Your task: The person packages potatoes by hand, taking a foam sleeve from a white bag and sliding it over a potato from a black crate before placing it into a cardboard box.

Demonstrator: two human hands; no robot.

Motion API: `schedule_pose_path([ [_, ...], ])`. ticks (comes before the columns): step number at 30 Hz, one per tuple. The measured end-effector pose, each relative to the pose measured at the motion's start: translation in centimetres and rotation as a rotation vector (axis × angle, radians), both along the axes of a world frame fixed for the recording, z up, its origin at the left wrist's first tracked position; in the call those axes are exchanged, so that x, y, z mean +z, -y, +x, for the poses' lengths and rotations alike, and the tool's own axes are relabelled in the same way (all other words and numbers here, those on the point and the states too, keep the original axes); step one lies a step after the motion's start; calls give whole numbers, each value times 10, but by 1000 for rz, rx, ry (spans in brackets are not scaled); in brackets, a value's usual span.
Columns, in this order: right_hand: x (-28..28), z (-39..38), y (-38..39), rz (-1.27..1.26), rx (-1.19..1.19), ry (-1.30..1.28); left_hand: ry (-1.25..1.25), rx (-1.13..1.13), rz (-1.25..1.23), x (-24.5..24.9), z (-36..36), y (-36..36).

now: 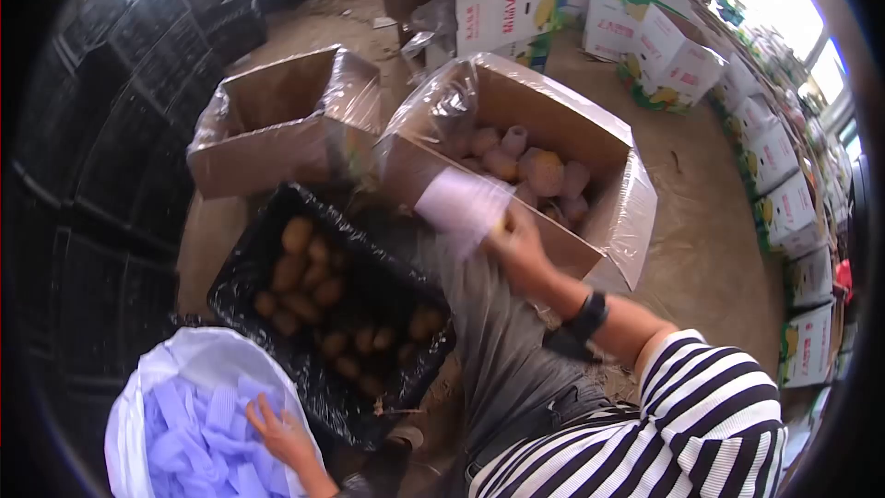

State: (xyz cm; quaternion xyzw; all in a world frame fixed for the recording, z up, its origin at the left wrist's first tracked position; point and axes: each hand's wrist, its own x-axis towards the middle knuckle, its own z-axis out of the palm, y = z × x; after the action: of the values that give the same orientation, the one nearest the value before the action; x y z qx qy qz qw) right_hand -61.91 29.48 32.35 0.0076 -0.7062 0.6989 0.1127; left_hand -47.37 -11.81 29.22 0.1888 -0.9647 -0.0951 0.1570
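Observation:
My right hand [518, 247] is closed on a pale foam net sleeve [464, 210], blurred by motion, with a bit of yellow showing by the fingers. It is over the near edge of an open cardboard box [521, 97], where several round fruits in foam sleeves [544, 172] lie. At lower left, my left hand [281, 435] reaches into a white bag [267, 358] of lilac foam net sleeves [189, 438]; its fingers are spread over them. Between the hands stands a crate lined with black plastic [355, 226], holding several brownish oval fruits [300, 277].
Another open cardboard box [277, 152] stands left of the fruit box. Stacked black crates [120, 157] line the left side. Printed white cartons [668, 60] stand at the back and along the right. My leg [498, 341] is between the crate and my right arm.

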Motion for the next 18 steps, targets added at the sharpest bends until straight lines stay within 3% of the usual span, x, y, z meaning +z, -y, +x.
schedule_pose_path([
  [1, 11, -24, -22, -153, -119, -70, 103, -29, -180, -5, -3, 21],
  [2, -2, -56, -59, 21, -189, -272, 108, -32, -182, -7, -14, 31],
  [3, -16, -84, -99, 288, -248, 22, 191, -102, -127, -8, -18, 39],
  [5, -2, -110, -119, 1078, -242, -235, 329, -214, -62, -11, -16, 58],
  [7, 31, -111, -60, 707, -154, -235, 380, -233, -16, -11, -19, 69],
  [8, 30, -115, -31, 591, 29, -247, 289, -315, -73, -16, -19, 76],
  [9, 23, -115, 6, 354, 200, -79, 280, -322, -98, -16, -24, 77],
  [11, 6, -120, 83, 297, 531, 174, 326, -276, -87, -6, -31, 69],
  [13, -45, -131, 143, 592, 816, 111, 391, -259, -52, -5, -35, 69],
  [15, -109, -139, 202, 895, 862, 165, 341, -249, -27, -11, -31, 74],
  [16, -133, -150, 226, 903, 864, 159, 307, -217, 43, -16, -28, 78],
  [18, -187, -165, 266, 771, 392, 494, 269, -162, 110, -16, -35, 73],
])
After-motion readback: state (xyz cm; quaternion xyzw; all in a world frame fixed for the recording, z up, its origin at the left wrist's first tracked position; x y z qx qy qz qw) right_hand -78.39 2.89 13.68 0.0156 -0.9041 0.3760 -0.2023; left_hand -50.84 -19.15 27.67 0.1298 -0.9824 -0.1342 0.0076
